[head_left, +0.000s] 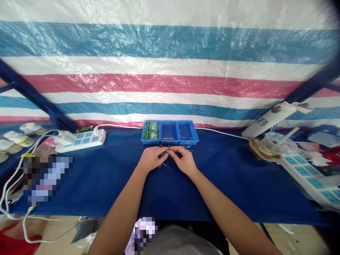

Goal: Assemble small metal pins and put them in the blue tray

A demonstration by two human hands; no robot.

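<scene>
My left hand point(153, 158) and my right hand point(185, 161) meet over the table, just in front of three joined blue bins. Both are closed, with thumbs and fingertips pinched together around a thin, dark, rod-like piece point(170, 150), partly hidden by the fingers. Beneath and around them lies a loose pile of thin metal rods point(166, 165), some poking out past the hands. The left bin point(150, 141) holds green pieces in clear plastic. A row of several small round metal parts point(168, 139) lies in the middle bin. A few thin rods point(186, 138) are in the right bin point(197, 136).
On the left are a white power strip point(90, 140), cables and a blurred-out phone-like object point(49, 182). At right stand a plastic cup point(276, 143), a leaning white roll point(268, 120) and another power strip point(308, 173). A striped plastic sheet point(170, 85) hangs behind the blue table point(225, 184).
</scene>
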